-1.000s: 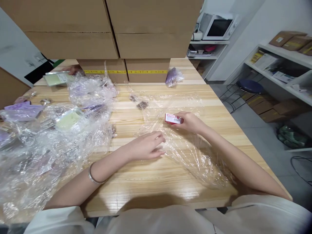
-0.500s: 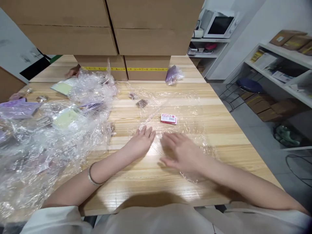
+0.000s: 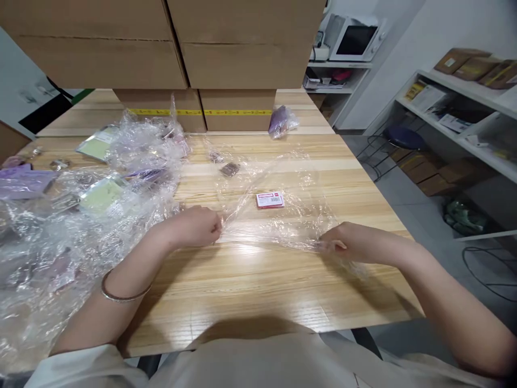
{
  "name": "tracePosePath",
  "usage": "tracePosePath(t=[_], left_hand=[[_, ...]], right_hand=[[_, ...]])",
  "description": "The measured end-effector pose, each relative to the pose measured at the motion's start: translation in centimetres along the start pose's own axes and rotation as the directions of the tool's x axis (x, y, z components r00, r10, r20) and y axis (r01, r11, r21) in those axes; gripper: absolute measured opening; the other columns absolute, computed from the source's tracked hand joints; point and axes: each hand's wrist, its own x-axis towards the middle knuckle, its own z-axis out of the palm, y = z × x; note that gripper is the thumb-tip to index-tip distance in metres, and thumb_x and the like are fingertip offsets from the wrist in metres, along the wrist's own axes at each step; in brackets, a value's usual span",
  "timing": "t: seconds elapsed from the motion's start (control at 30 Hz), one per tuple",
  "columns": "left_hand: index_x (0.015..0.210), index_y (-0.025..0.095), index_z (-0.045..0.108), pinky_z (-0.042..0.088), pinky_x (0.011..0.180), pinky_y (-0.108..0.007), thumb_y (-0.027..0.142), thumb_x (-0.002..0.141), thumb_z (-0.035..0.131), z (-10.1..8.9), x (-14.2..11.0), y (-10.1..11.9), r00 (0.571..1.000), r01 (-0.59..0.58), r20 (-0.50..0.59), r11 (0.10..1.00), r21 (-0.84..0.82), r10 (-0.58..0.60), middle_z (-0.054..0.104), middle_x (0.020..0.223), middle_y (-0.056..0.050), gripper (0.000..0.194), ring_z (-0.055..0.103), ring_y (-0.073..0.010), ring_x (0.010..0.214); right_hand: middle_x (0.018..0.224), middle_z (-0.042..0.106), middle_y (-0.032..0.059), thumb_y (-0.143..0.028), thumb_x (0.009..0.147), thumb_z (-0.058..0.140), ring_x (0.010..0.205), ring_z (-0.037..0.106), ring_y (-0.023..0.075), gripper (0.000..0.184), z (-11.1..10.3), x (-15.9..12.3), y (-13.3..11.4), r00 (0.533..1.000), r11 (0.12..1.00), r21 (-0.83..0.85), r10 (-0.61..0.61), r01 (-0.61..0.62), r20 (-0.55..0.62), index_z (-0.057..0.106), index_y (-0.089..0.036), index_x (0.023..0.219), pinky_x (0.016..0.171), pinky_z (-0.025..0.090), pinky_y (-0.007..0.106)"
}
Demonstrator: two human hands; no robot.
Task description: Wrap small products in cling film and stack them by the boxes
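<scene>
A sheet of clear plastic film (image 3: 294, 226) lies spread on the wooden table in front of me, its near edge stretched between my hands. At its left corner my left hand (image 3: 204, 226) is closed, pinching the film. My right hand (image 3: 339, 241) grips the opposite end of that edge, with loose film hanging past the fingers. A small flat white-and-red packet with a barcode (image 3: 270, 200) rests between the hands, a little beyond the edge. Whether it lies on or under the film I cannot tell. Beyond it sits a small dark brown piece (image 3: 230, 170).
Crumpled clear film (image 3: 133, 215) with wrapped items covers the table's left side. Large cardboard boxes (image 3: 238, 64) stand at the back. A purple item in clear wrap (image 3: 280, 123) sits beside them. Right of the table are shelves (image 3: 456, 108) and a stool (image 3: 404, 137).
My hands have moved apart, from lying open near the packet to gripping the film's near edge. That edge is now drawn taut. The co-worker's hand at the back left is gone from view.
</scene>
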Motion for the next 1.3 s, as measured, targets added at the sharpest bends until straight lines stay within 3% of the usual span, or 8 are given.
tracePosePath(t=[0.17,0.4,0.53,0.67,0.8,0.9,1.1,1.3], left_hand=[[0.086,0.022,0.067,0.040,0.060,-0.030,0.031,0.083,0.049,-0.9,-0.9,1.1,0.970,0.171,0.166,0.984,0.043,-0.176,0.070,0.077,-0.006,0.020,0.061,-0.0214,0.064],[0.082,0.020,0.062,0.042,0.066,-0.029,0.037,0.093,0.038,-3.0,0.5,0.2,0.957,0.138,-0.238,0.983,-0.118,-0.163,0.069,0.080,-0.004,0.031,0.062,-0.0198,0.071],[0.101,0.017,0.064,0.048,0.078,-0.037,0.036,0.094,0.043,-2.7,1.9,-1.3,0.756,0.283,-0.557,0.939,-0.196,-0.344,0.069,0.086,-0.009,0.029,0.065,-0.0254,0.082],[0.133,0.015,0.051,0.037,0.106,-0.052,0.023,0.094,0.047,-0.4,2.8,0.3,0.464,0.224,-0.880,0.975,0.001,-0.106,0.056,0.132,-0.020,0.040,0.048,-0.0349,0.129],[0.144,0.019,0.039,0.039,0.112,-0.040,0.015,0.097,0.033,3.4,4.4,4.2,0.743,-0.186,-0.601,0.953,0.238,0.295,0.051,0.144,-0.012,0.047,0.045,-0.0231,0.137],[0.146,0.007,0.035,0.029,0.119,-0.042,0.022,0.099,0.035,5.9,6.3,5.4,0.860,-0.219,-0.403,0.940,0.263,0.313,0.038,0.154,-0.020,0.050,0.030,-0.0288,0.147],[0.153,0.008,0.025,0.018,0.123,-0.041,0.041,0.102,0.034,7.5,8.7,2.7,0.928,-0.195,-0.294,0.971,0.137,0.228,0.026,0.160,-0.018,0.062,0.020,-0.0264,0.150],[0.158,0.016,0.015,0.005,0.124,-0.045,0.071,0.093,0.031,5.9,7.7,-0.7,0.968,-0.174,-0.181,0.984,0.029,0.176,0.013,0.164,-0.011,0.086,0.008,-0.0274,0.152]], right_hand=[[0.073,0.071,0.0011,-0.014,0.079,0.049,0.061,0.062,0.0161,0.024,-1.0,-0.8,0.9,0.990,0.996,-0.013,0.090,-0.092,-0.105,0.070,-0.025,0.075,0.055,0.041,0.026],[0.083,0.071,0.0056,-0.021,0.088,0.041,0.068,0.062,0.0206,0.026,-6.3,2.9,1.1,0.826,0.935,-0.242,0.084,-0.259,-0.558,0.067,-0.022,0.087,0.058,0.038,0.030],[0.103,0.069,0.0152,-0.017,0.090,0.038,0.084,0.062,0.0258,0.034,-8.4,8.9,3.0,0.737,0.831,-0.446,-0.066,-0.333,-0.672,0.068,-0.014,0.104,0.075,0.041,0.038],[0.105,0.067,0.0187,-0.014,0.093,0.033,0.092,0.062,0.0280,0.038,-9.1,14.9,4.8,0.737,0.778,-0.502,-0.078,-0.376,-0.672,0.067,-0.009,0.108,0.086,0.040,0.045],[0.130,0.059,0.0224,-0.009,0.094,0.028,0.129,0.047,0.0350,0.046,-8.5,17.1,3.7,0.639,0.819,-0.415,-0.078,-0.397,-0.765,0.058,-0.005,0.128,0.105,0.031,0.057],[0.151,0.041,0.0201,-0.012,0.098,0.020,0.147,0.024,0.0330,0.055,-6.6,16.3,0.7,0.527,0.915,-0.313,-0.140,-0.255,-0.838,0.035,-0.006,0.150,0.116,0.018,0.061],[0.154,0.040,0.0150,-0.048,0.102,0.024,0.140,0.042,0.0269,0.067,0.9,14.2,-2.0,0.780,0.970,-0.159,-0.241,0.183,-0.578,0.004,-0.018,0.159,0.112,0.039,0.051],[0.164,0.016,0.0113,-0.059,0.100,0.018,0.151,0.008,0.0291,0.072,3.5,12.9,2.3,0.868,0.987,-0.161,-0.067,-0.015,-0.491,0.013,-0.018,0.159,0.121,0.012,0.056]])
